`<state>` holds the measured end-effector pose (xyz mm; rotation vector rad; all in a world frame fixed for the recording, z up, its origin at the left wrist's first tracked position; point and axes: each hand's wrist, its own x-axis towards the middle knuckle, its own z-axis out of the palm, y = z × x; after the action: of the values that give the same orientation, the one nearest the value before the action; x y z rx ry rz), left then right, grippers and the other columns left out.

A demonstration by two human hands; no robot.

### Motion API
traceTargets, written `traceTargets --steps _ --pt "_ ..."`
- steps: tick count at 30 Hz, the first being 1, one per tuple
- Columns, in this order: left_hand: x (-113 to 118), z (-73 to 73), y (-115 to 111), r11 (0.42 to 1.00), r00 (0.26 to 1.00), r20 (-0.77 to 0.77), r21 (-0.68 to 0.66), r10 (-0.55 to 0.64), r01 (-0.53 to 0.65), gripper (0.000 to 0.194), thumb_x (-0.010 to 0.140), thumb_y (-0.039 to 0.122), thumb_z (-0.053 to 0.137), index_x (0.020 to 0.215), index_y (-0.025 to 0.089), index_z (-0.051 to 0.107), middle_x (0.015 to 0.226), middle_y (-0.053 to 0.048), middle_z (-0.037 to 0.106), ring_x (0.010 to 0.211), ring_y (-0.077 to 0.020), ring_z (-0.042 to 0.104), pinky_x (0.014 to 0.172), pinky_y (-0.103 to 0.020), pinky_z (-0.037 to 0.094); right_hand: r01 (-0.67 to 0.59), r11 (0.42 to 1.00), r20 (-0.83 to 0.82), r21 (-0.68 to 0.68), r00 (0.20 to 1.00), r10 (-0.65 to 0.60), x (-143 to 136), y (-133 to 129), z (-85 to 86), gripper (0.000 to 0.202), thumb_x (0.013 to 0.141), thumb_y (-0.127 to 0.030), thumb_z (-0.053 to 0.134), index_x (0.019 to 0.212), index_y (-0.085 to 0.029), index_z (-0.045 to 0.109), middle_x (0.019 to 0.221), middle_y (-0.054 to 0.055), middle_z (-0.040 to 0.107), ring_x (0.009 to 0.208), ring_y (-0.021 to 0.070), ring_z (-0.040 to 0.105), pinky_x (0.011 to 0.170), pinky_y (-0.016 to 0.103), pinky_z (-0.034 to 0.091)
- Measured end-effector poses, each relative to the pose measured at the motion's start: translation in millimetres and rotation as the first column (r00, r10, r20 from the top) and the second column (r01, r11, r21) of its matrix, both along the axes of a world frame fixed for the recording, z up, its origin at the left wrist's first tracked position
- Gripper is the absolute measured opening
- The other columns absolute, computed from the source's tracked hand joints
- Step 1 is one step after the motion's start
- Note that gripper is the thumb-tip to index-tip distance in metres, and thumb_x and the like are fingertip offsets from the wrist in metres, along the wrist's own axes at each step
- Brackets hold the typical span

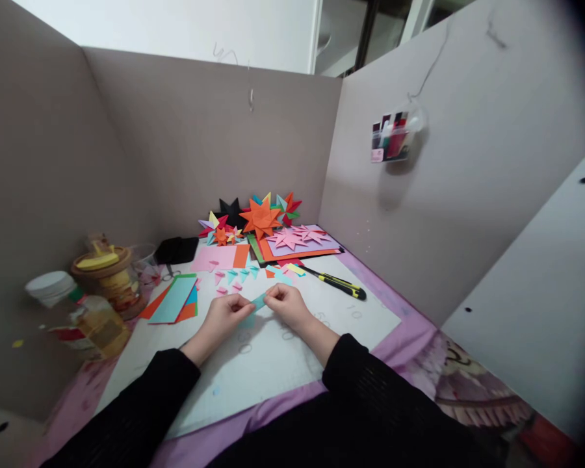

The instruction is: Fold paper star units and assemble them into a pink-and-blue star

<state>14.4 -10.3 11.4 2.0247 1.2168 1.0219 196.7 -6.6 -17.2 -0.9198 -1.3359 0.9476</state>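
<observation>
Between my hands, over the white board [273,364], is a small light-blue paper piece [259,301]. My left hand [227,317] pinches its left end, and my right hand [288,305] pinches the right end. Small folded pink pieces [219,278] and folded turquoise pieces [244,274] lie just beyond my hands. To the right rests a yellow-and-black cutter knife [338,283]. Coloured paper sheets [174,300] are stacked left of my left hand.
Folded paper stars [260,218] stand at the back. Pink stars [288,238] lie on stacked sheets. A glue bottle [102,325], a jar [110,276] and a black object [177,249] are at the left. Grey panels [214,130] surround the work surface.
</observation>
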Motion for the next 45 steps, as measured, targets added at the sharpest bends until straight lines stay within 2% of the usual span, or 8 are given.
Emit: traceTargets --steps 15,23,28,33,36,40,45 --pt "0 -6.9 4 0.997 0.998 0.060 -0.080 0.007 -0.002 0.025 0.069 0.037 0.068 0.061 0.015 0.060 0.068 -0.004 0.068 0.055 -0.0129 0.055 0.050 -0.022 0.040 -0.043 0.999 -0.072 -0.012 0.997 0.042 1 0 1.9 0.014 0.063 -0.016 0.065 0.056 -0.019 0.053 0.068 0.000 0.062 0.062 0.0134 0.056 0.061 0.026 0.043" --pt "0 -8.3 4 0.994 0.995 0.102 -0.106 0.007 0.004 0.025 0.067 0.036 0.069 0.059 0.015 0.059 0.063 -0.002 0.066 0.050 -0.0111 0.051 0.047 -0.021 0.037 -0.036 0.999 -0.095 -0.017 0.995 0.034 1 0 2.2 0.017 0.061 -0.016 0.066 0.055 -0.019 0.050 0.066 -0.001 0.059 0.061 0.0127 0.054 0.059 0.025 0.041" --pt "0 -8.8 6 0.992 0.989 0.147 -0.127 0.003 0.016 0.021 0.065 0.035 0.071 0.065 0.016 0.064 0.061 0.000 0.064 0.054 -0.0121 0.054 0.050 -0.021 0.039 -0.032 0.999 -0.140 -0.016 0.990 0.030 2 3 -0.1 0.017 0.062 -0.017 0.067 0.063 -0.020 0.050 0.062 -0.004 0.055 0.056 0.0110 0.049 0.056 0.024 0.038" --pt "0 -7.6 6 0.984 0.975 0.218 -0.179 0.045 -0.005 0.024 0.062 0.036 0.073 0.067 0.015 0.065 0.060 0.000 0.063 0.053 -0.0118 0.054 0.049 -0.021 0.040 -0.029 1.000 -0.216 0.000 0.976 0.029 4 7 -1.7 0.022 0.063 -0.018 0.066 0.077 -0.021 0.049 0.068 -0.005 0.054 0.060 0.0113 0.051 0.058 0.024 0.039" --pt "2 -8.0 5 0.973 0.961 0.266 -0.229 0.074 -0.011 0.026 0.065 0.038 0.072 0.067 0.014 0.064 0.056 0.001 0.061 0.051 -0.0108 0.053 0.049 -0.020 0.039 -0.020 1.000 -0.246 0.010 0.969 0.022 3 7 -1.5 0.022 0.064 -0.019 0.066 0.077 -0.022 0.048 0.068 -0.005 0.053 0.061 0.0116 0.051 0.060 0.024 0.040" --pt "8 -8.7 -1 0.955 0.945 0.320 -0.293 0.060 0.038 0.028 0.064 0.038 0.073 0.075 0.013 0.066 0.056 0.001 0.062 0.048 -0.0106 0.052 0.047 -0.021 0.038 0.002 1.000 -0.271 0.017 0.963 0.003 0 4 0.8 0.022 0.064 -0.018 0.065 0.075 -0.022 0.046 0.069 -0.005 0.052 0.063 0.0114 0.050 0.061 0.024 0.040" --pt "10 -6.3 -4 0.952 0.930 0.360 -0.303 0.072 0.043 0.026 0.065 0.038 0.073 0.065 0.012 0.067 0.053 0.001 0.060 0.049 -0.0103 0.051 0.048 -0.021 0.036 0.033 0.999 -0.288 0.013 0.957 -0.028 -5 -3 4.6 0.021 0.065 -0.020 0.066 0.075 -0.021 0.046 0.071 -0.004 0.051 0.064 0.0117 0.049 0.062 0.025 0.040"
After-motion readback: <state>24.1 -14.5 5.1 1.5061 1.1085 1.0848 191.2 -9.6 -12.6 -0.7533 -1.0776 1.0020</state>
